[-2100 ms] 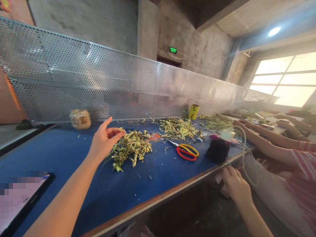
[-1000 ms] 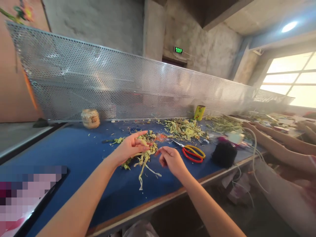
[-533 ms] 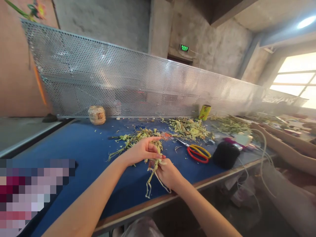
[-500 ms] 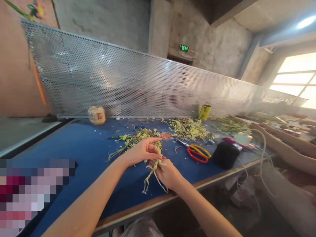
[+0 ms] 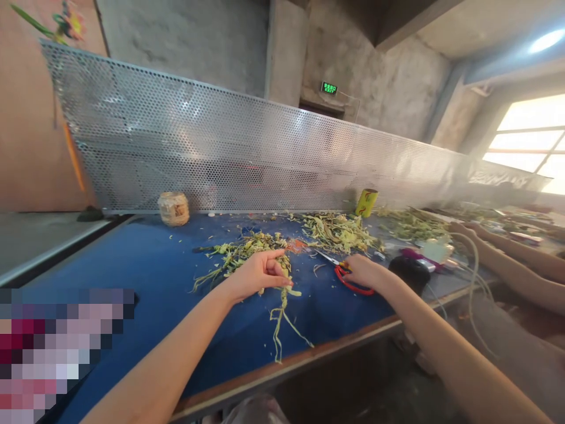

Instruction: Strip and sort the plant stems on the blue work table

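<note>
My left hand (image 5: 260, 274) pinches a pale green dried plant stem (image 5: 285, 299) between thumb and fingertips. Thin root-like strands trail from its lower end toward the table's front edge. My right hand (image 5: 362, 272) has its fingers closed about the handles of a pair of scissors (image 5: 353, 285), one loop red, the other yellow and mostly covered by the hand. The blades lie on the blue table, pointing left toward the plant heap. Behind my left hand spreads a pile of dried plant pieces (image 5: 238, 253).
A second plant heap (image 5: 339, 231) lies farther back, near a yellow-green can (image 5: 366, 202). A twine-wrapped jar (image 5: 173, 208) stands at the left. Black thread (image 5: 408, 272) sits right of my hand. Perforated metal screen (image 5: 229, 141) backs the blue table (image 5: 154, 265). Another person's arms (image 5: 503, 265) show at right.
My right hand has left the plant stem and moved right onto the scissors' handles. My left hand stays in place with the stem, whose strands now hang freely.
</note>
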Demonstrator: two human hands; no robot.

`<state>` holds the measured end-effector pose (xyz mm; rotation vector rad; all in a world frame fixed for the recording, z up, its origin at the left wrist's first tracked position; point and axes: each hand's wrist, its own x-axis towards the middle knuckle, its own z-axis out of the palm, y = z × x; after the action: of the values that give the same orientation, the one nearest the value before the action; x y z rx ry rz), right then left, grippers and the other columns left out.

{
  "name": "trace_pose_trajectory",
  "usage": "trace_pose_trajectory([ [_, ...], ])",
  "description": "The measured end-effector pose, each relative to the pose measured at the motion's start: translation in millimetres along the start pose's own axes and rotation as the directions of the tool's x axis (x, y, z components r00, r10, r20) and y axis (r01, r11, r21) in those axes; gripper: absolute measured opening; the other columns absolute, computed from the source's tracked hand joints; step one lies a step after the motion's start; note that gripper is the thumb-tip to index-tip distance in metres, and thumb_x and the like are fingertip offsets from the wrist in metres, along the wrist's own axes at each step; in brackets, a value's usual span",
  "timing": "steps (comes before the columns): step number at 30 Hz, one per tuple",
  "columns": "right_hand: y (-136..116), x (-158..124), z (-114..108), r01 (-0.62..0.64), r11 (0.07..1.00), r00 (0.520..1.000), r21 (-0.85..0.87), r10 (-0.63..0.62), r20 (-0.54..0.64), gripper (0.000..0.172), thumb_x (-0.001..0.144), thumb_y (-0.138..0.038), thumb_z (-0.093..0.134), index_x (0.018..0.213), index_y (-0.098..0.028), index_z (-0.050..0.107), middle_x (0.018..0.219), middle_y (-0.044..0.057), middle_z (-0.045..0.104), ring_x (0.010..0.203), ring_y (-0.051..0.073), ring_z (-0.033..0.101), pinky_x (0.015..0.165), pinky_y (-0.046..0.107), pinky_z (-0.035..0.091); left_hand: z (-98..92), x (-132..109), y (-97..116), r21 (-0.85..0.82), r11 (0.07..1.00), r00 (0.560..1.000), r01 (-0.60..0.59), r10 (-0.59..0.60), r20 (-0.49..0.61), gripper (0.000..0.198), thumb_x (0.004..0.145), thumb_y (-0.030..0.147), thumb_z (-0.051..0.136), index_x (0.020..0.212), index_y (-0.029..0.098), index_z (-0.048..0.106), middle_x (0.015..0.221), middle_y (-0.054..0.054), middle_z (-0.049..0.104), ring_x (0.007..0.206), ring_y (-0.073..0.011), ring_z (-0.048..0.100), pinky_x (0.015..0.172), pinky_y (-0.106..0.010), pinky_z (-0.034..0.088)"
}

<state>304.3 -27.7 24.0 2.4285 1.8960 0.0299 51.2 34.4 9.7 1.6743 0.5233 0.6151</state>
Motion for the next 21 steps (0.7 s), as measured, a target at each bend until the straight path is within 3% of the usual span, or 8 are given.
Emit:
trace_pose_trajectory([
  [5,12,9,18,-0.065,0.995,0.996,-0.073,0.070,0.062,0.018,0.067,-0.009,0.056,0.084,-0.011,0.062,0.086,0.015,0.064,0.080,0.024,0.061,0.060,0.025,0.040,0.7,1,-1,0.008,1.000,0.997,0.023,-0.023,-0.072,0.086,0.055,0.023,0.071,0.128,0.007,0.028,0.064,0.000,0.062,0.060,-0.0115,0.054,0.058,-0.025,0.037],
  [10,14,8,20,-0.079,0.993,0.993,-0.084,0.086,0.082,0.028,0.063,-0.006,0.055,0.091,-0.008,0.058,0.087,0.018,0.063,0.079,0.027,0.061,0.056,0.026,0.039,0.6,2,-3,0.024,1.000,0.998,0.012,-0.010,-0.056,0.089,0.056,0.025,0.071,0.130,0.007,0.025,0.067,-0.003,0.063,0.061,-0.0119,0.054,0.056,-0.024,0.036],
  [16,15,12,21,-0.095,0.994,0.992,-0.052,0.099,0.076,0.046,0.058,-0.006,0.059,0.103,-0.008,0.050,0.081,0.014,0.064,0.070,0.022,0.061,0.049,0.023,0.036,0.2,3,-6,0.041,0.999,0.999,-0.001,0.004,-0.053,0.088,0.056,0.025,0.071,0.130,0.009,0.026,0.068,-0.003,0.062,0.061,-0.0118,0.053,0.056,-0.025,0.036],
  [18,18,17,22,-0.111,0.993,0.992,-0.043,0.113,0.055,0.049,0.054,-0.006,0.062,0.102,-0.008,0.050,0.078,0.013,0.063,0.064,0.021,0.060,0.046,0.022,0.035,-0.2,3,-7,0.058,0.998,0.998,-0.006,0.010,-0.057,0.088,0.056,0.027,0.071,0.130,0.009,0.026,0.069,-0.003,0.062,0.060,-0.0116,0.053,0.055,-0.024,0.036],
  [21,25,25,19,-0.099,0.995,0.993,-0.019,0.097,-0.069,0.043,0.055,-0.008,0.061,0.097,-0.005,0.050,0.082,0.017,0.061,0.068,0.023,0.059,0.050,0.024,0.035,-0.6,4,-9,0.075,0.997,0.998,-0.019,0.023,-0.062,0.090,0.056,0.028,0.071,0.130,0.008,0.025,0.068,-0.002,0.062,0.058,-0.0110,0.051,0.053,-0.024,0.035],
])
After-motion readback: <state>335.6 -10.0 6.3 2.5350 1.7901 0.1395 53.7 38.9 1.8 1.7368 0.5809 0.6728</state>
